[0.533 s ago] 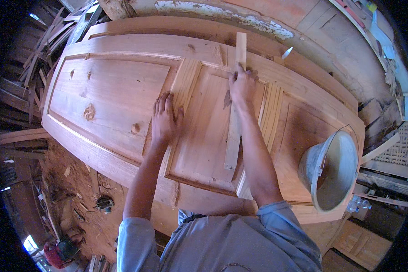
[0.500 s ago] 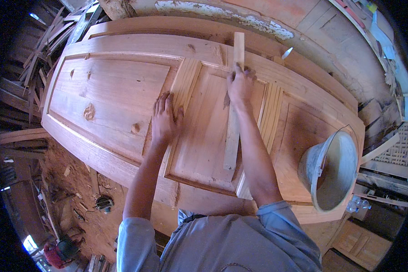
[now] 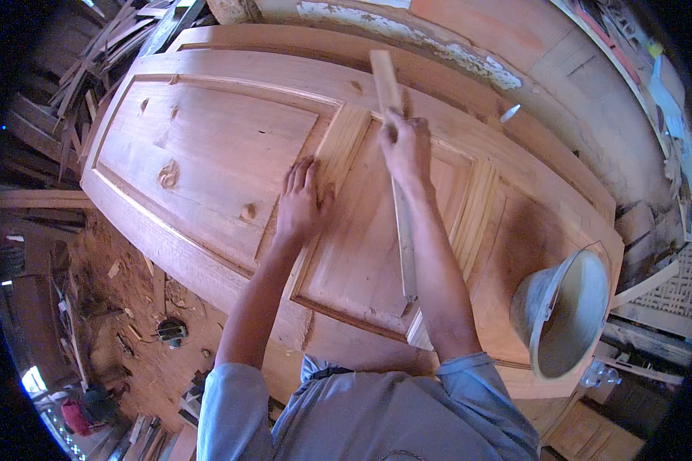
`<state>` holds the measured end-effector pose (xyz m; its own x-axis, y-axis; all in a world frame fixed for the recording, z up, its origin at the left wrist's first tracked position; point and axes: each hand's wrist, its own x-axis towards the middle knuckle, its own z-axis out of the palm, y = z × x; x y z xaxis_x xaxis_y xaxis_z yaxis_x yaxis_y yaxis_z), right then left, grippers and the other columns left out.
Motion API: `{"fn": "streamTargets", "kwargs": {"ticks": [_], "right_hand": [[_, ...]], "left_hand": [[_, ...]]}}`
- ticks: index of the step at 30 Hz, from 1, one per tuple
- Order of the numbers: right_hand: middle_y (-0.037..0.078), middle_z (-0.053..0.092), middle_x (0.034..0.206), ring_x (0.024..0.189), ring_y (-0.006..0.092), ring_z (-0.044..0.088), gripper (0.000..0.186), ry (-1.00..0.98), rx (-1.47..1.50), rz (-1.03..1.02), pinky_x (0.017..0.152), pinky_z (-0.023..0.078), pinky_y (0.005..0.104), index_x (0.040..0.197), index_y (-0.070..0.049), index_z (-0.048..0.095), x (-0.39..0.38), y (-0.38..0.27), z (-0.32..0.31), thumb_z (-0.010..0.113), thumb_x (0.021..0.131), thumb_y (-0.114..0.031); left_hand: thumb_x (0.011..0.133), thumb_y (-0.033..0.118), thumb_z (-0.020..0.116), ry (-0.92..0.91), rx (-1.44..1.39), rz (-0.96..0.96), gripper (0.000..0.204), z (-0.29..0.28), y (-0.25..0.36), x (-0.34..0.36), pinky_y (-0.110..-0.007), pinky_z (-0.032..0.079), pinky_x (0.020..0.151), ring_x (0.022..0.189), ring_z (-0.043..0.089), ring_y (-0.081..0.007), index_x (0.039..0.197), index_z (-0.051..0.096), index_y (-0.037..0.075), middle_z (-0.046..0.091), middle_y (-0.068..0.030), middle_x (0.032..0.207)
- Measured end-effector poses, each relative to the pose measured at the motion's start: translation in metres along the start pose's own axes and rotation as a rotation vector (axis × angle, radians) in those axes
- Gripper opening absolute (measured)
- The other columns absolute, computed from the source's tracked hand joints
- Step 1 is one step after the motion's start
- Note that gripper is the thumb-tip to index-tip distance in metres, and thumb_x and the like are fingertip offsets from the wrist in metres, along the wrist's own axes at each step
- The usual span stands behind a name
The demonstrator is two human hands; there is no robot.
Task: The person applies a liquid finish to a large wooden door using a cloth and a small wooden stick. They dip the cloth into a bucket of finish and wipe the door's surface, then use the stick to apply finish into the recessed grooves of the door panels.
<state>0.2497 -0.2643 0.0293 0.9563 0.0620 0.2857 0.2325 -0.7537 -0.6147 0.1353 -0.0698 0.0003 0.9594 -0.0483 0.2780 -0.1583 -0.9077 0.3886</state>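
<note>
Now the long wooden strip (image 3: 398,192) has slid further up the middle panel of the wooden door (image 3: 231,154), its top end past the frame rail; the right hand (image 3: 406,147) has its fingers closed around it, the left hand (image 3: 304,201) stays flat with fingers spread, a grey bucket (image 3: 565,311) near

Door panel (image 3: 231,146): bare reddish wood, smooth, matt, knots showing. Wooden strip (image 3: 398,192) on it: paler, raw-sawn. Bucket (image 3: 561,315) right of door: dull grey, scuffed, matt inside.
</note>
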Motion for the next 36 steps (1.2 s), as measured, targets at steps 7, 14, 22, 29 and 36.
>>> {"fn": "streamTargets", "kwargs": {"ticks": [7,14,22,29,36], "right_hand": [[0.020,0.064,0.109,0.105,0.0379,0.053,0.038,0.024,-0.045,-0.092,0.093,0.041,0.0469,0.120,-0.004,0.063,-0.017,-0.007,0.045,0.064,0.083,-0.012],[0.020,0.063,0.101,0.108,0.0363,0.053,0.037,0.034,-0.098,-0.045,0.095,0.044,0.0442,0.121,-0.009,0.063,-0.017,-0.008,0.031,0.063,0.085,-0.015],[0.021,0.064,0.100,0.097,0.0375,0.056,0.037,-0.026,-0.170,-0.094,0.086,0.046,0.0461,0.118,-0.005,0.063,-0.014,-0.006,0.044,0.066,0.082,-0.013],[0.021,0.064,0.096,0.095,0.0356,0.058,0.036,-0.006,-0.189,-0.011,0.083,0.048,0.0457,0.116,-0.008,0.066,-0.010,0.002,0.016,0.062,0.083,-0.021],[0.023,0.060,0.102,0.095,0.0371,0.058,0.038,-0.007,-0.233,0.077,0.080,0.050,0.0460,0.120,-0.010,0.063,-0.010,-0.004,0.027,0.065,0.084,-0.021]], "left_hand": [[0.090,0.029,0.057,-0.049,-0.007,-0.029,0.055,-0.001,0.000,-0.002,-0.047,0.028,0.113,0.132,0.040,-0.0380,0.132,0.045,-0.004,0.046,-0.0237,0.137],[0.089,0.028,0.058,-0.046,-0.022,-0.042,0.057,-0.003,0.000,-0.002,-0.047,0.027,0.114,0.133,0.038,-0.0376,0.133,0.044,-0.004,0.044,-0.0241,0.139],[0.090,0.027,0.056,-0.061,-0.032,-0.036,0.057,-0.008,0.001,0.000,-0.045,0.026,0.115,0.134,0.036,-0.0376,0.134,0.042,-0.006,0.043,-0.0246,0.139],[0.090,0.028,0.056,-0.051,0.006,-0.020,0.056,-0.003,-0.002,-0.001,-0.047,0.026,0.114,0.133,0.038,-0.0377,0.133,0.044,-0.006,0.044,-0.0250,0.139],[0.090,0.028,0.056,-0.038,-0.010,-0.044,0.056,-0.004,0.002,0.000,-0.047,0.026,0.114,0.132,0.039,-0.0372,0.133,0.044,-0.005,0.045,-0.0244,0.138]]}}
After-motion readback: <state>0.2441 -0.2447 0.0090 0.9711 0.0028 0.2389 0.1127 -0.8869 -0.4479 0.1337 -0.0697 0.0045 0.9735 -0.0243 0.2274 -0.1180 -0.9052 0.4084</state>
